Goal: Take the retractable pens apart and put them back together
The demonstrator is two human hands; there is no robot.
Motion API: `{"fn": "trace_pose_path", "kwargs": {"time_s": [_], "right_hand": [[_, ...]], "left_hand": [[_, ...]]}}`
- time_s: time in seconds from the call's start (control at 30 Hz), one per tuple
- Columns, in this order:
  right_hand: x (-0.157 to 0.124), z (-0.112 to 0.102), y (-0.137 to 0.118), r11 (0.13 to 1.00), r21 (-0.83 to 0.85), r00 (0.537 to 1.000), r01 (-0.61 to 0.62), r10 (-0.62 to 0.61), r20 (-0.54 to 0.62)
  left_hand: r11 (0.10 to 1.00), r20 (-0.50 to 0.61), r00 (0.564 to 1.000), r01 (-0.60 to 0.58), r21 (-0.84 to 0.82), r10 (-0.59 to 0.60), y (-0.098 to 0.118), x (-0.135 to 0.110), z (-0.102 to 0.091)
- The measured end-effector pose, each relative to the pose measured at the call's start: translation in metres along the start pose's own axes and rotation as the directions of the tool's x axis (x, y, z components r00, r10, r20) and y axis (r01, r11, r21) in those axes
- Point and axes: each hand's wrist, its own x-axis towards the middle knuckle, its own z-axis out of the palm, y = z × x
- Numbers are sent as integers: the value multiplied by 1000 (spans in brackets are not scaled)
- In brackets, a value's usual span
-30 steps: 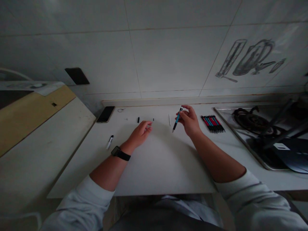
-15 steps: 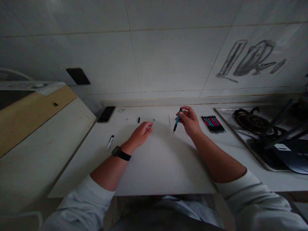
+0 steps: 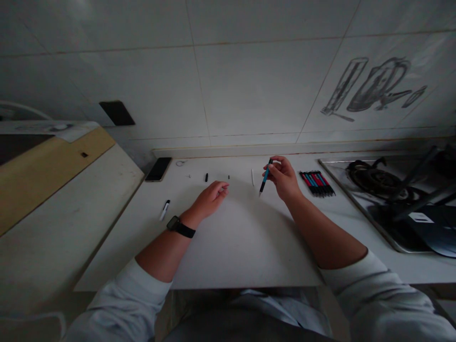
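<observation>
A blue-and-black pen (image 3: 265, 177) is pinched in my right hand (image 3: 285, 179), its tip slanting down and left over the white counter (image 3: 235, 251). My left hand (image 3: 210, 198) lies near the middle of the counter, fingers loosely bent and apart, with nothing visible in them. Just beyond its fingertips is a tiny black piece (image 3: 228, 177). A short black part (image 3: 206, 177) sits behind the left hand. Between the hands lies a thin white stick (image 3: 252, 177), close to the held pen. To the right, several red, blue and black pens (image 3: 317, 184) lie side by side.
A phone (image 3: 158, 169) lies at the back left, near a small ring-shaped item (image 3: 180, 163) and a tiny light piece (image 3: 189, 176). A white pen with black end (image 3: 165, 210) is at left. A gas stove (image 3: 370, 209) borders the right side.
My right hand, with the pen, has shifted slightly to the right and up. The left hand stays almost where it was.
</observation>
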Motion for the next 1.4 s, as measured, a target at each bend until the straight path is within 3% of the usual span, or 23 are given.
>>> {"fn": "trace_pose_path", "kwargs": {"time_s": [0.27,0.4,0.5,0.6,0.67,0.77,0.87,0.97,1.1,1.4], "right_hand": [[14,-19,-7,995,-23,989,101,-103,-108],[30,-51,-23,974,-103,959,200,-216,-183],[39,-83,-35,944,-190,897,269,-318,-306],[42,-112,-43,904,-366,857,221,-359,-370],[40,-124,-42,812,-576,859,95,-360,-364],[35,-130,-33,471,-873,928,-128,-254,-273],[32,-126,-18,161,-969,977,-190,-68,-202],[31,-122,-5,-4,-976,976,-218,18,-219],[33,-123,0,-100,-959,964,-265,5,-267],[33,-131,-3,-120,-946,949,-302,51,-310]], "left_hand": [[1000,27,1000,7,11,-7,1,1,0],[1000,33,999,10,12,-10,1,0,0],[1000,32,999,11,16,-12,2,-1,-1],[1000,39,999,17,16,-18,3,-1,-2],[999,47,999,24,21,-25,3,-1,-2],[999,59,998,23,36,-25,3,0,-1],[999,65,998,15,47,-18,2,0,-1],[999,66,998,15,49,-19,3,0,-1],[999,72,997,5,50,-9,5,0,-2],[994,97,994,-60,89,51,4,2,-3]]}}
